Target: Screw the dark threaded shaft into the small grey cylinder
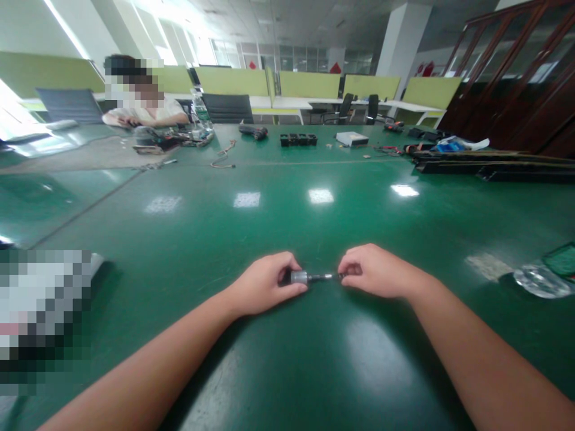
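Green tabletop (287, 221) bears a slim screwdriver-like tool (300, 276), lying level between 2 bare hands in the middle of the near area. The left hand (266, 285) is mostly closed, thumb and fingers gripping its translucent handle. The right hand (376, 269) is curled nearly closed, fingertips pinching a small dark piece at the tip, too small to identify.

At the right edge is 1 clear bottle (541, 281) with green on it, cut off by the frame; I cannot tell its contents. Another plastic bottle (200, 112) stands far left near a seated person (148, 111). Farther back sit a black sectioned holder (299, 140), its contents unclear, and a pale box (352, 139), its inside hidden.
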{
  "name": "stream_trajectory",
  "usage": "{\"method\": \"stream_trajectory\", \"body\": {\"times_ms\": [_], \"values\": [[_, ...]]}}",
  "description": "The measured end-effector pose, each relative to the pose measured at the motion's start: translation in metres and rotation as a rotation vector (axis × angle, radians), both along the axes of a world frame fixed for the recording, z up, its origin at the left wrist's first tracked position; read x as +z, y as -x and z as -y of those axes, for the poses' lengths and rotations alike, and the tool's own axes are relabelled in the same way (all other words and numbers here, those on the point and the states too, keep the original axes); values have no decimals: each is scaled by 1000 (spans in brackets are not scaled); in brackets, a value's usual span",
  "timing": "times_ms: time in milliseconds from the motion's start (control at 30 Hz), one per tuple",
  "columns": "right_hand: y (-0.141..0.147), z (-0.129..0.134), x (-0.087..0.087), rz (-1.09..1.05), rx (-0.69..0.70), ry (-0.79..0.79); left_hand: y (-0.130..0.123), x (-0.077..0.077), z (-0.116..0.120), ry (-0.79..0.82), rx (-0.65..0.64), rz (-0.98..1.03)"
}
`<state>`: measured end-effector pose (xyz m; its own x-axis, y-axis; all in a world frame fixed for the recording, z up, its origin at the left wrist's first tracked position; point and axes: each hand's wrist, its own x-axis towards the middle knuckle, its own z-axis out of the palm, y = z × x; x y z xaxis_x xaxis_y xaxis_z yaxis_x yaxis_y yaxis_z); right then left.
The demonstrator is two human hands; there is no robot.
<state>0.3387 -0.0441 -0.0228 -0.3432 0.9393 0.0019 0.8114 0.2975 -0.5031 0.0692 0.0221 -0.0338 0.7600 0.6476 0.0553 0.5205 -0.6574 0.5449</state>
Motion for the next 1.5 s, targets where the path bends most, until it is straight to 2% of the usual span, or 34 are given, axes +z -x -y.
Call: {"method": "stream_trajectory", "body": {"times_ms": [200, 467, 700, 1133, 1333, 1500], "values": [[8, 1, 0, -11, 18, 1, -1, 1, 0, -7, 0, 1], [13, -4, -8, 53, 38, -100, 0, -2, -2, 6, 2, 1], [13, -4, -9, 88, 67, -124, -1, -2, -2, -5, 1, -12], [27, -1, -14, -102, 132, -196, 0, -3, -3, 0, 0, -27], [38, 0, -16, -90, 205, -201, -1, -4, -3, -20, -12, -15], [41, -2, -25, -219, 149, -190, -1, -3, -3, -16, -10, -9]]}}
